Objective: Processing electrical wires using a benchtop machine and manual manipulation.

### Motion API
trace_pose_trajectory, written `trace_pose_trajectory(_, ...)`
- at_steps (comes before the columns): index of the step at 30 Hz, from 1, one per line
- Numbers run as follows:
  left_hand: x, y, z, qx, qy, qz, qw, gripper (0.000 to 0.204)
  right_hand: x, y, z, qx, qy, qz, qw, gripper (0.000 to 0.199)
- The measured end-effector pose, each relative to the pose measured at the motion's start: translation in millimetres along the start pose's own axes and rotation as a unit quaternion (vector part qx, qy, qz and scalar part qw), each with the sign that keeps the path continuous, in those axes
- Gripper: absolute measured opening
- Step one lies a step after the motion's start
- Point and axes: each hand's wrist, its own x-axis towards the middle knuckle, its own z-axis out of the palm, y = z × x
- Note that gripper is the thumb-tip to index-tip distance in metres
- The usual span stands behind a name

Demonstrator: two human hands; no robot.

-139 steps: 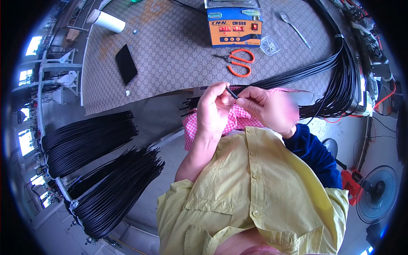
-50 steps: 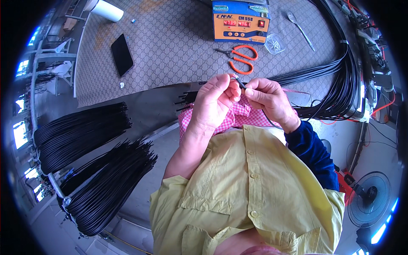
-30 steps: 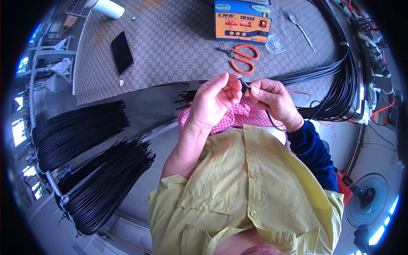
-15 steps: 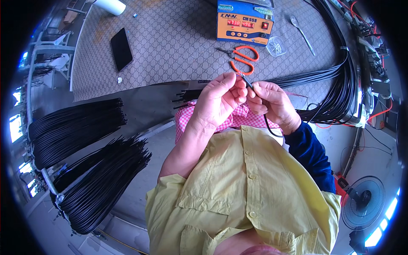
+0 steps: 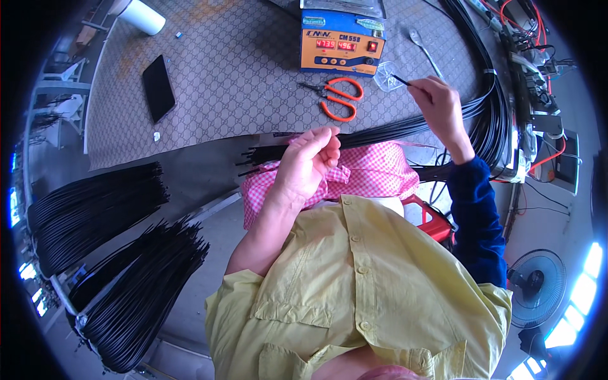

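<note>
At the right, my right hand (image 5: 438, 109) is closed in a pinch on a black cable (image 5: 400, 80). The cable's end points left over a small clear plastic dish (image 5: 384, 76) with tiny pieces in it; I cannot tell whether the end touches them. My left hand (image 5: 308, 159) is raised in front of my body, fingers curled in against the thumb. What it holds, if anything, is hidden. Just beyond it lie cutters with orange handles (image 5: 345, 82) on the patterned tabletop (image 5: 228, 76).
A blue and orange bench device (image 5: 339, 47) with a lit display stands behind the cutters. A spoon (image 5: 425, 54) lies right of it, a phone (image 5: 158, 88) to the left. Long black cables (image 5: 494, 107) bend along the right side. Cable bundles (image 5: 101, 209) hang at the left.
My right hand has left my left hand and moved right and forward to the dish with the cable. My left hand stays raised in front of me. The view has shifted slightly.
</note>
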Motion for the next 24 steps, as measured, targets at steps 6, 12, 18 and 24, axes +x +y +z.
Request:
trace_pose_trajectory(6, 1.3, -6.6, -10.4, 0.015, 0.023, -0.014, 1.0, 0.015, 21.0, 19.6, 7.1, -0.253, -0.088, -0.055, 0.962, 0.008)
trace_pose_trajectory(12, 1.7, -7.2, -16.4, 0.008, 0.033, -0.024, 0.999, 0.015, 25.5, 31.0, 15.3, -0.298, -0.123, -0.056, 0.945, 0.01)
trace_pose_trajectory(18, 3.0, -6.5, -19.1, 0.004, 0.034, -0.027, 0.999, 0.016, 28.2, 25.5, 15.8, -0.314, -0.146, -0.049, 0.937, 0.009)
trace_pose_trajectory(24, 4.1, -6.5, -23.5, 0.003, 0.027, -0.022, 0.999, 0.017, 41.3, 16.0, 6.4, -0.36, -0.193, -0.051, 0.912, 0.01)
